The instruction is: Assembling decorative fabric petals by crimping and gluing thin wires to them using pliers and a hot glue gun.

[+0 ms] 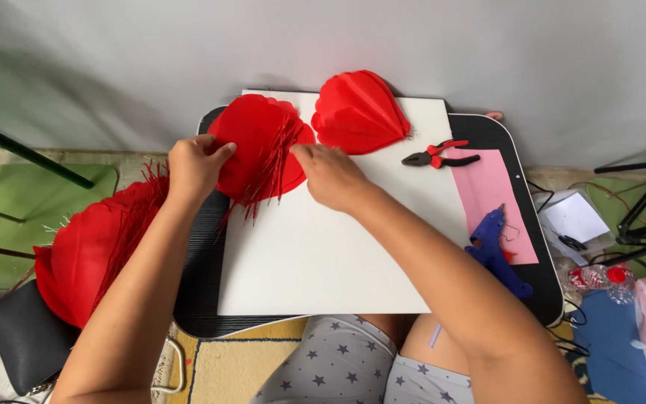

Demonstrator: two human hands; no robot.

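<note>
The left hand point(194, 166) rests on the left edge of a red paper lantern piece point(252, 146), fingers curled, fingertips pressing onto the paper. The grip appears to be a light pinch at the edge, though the curled fingers hide the contact. The right hand point(328, 176) lies palm down just beside the piece on its right side, fingers bent together, fingertips touching the bundle of red tassel strands point(267, 176) that runs down the middle of the piece. Whether the right hand has hold of any strands cannot be told from this view.

The red paper lantern piece lies flat at the upper left corner of a white board point(323, 262), partly overhanging onto the black tray table point(200, 284) beneath. The tassel strands hang past its lower edge over the board.

A second red folded paper form point(357, 112) sits at the top edge of the board, just to the right of the first and near it. Red-handled pliers point(439, 155) lie on the board's right edge, touching a pink paper sheet point(491, 191). A blue glue gun point(495, 251) rests on the lower part of the pink sheet and the table.

To the left of the table, a larger red lantern with tassels point(87, 251) rests on a dark bag point(24, 337). A plastic bottle with a red cap point(600, 277) lies on the floor at the right.
</note>
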